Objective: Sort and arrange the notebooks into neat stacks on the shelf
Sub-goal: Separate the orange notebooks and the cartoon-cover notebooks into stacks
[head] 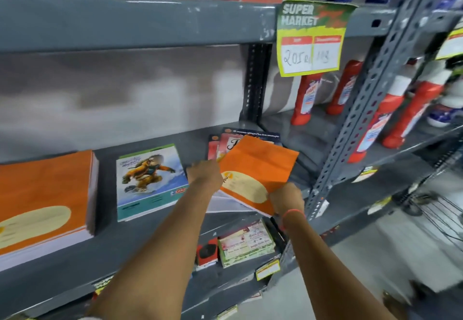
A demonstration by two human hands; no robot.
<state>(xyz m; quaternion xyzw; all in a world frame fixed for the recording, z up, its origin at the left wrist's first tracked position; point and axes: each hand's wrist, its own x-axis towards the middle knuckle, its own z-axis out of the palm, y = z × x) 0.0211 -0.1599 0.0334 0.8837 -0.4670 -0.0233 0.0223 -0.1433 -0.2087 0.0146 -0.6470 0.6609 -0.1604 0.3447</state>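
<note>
Both hands grip one orange notebook (255, 172), tilted above the shelf (150, 234): left hand (204, 175) on its left edge, right hand (286, 198) pinching its near corner. It hovers right of the snowboarder notebook (150, 179), over a loose red pile (223, 144). Sorting step, likely; next it belongs on the tall orange stack (45, 202) (far left), edges squared.

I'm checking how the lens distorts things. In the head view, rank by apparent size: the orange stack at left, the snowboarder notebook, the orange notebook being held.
1. Orange stack, though it lies nearest the camera.
2. Orange notebook being held and snowboarder notebook: too alike to rank.
</note>
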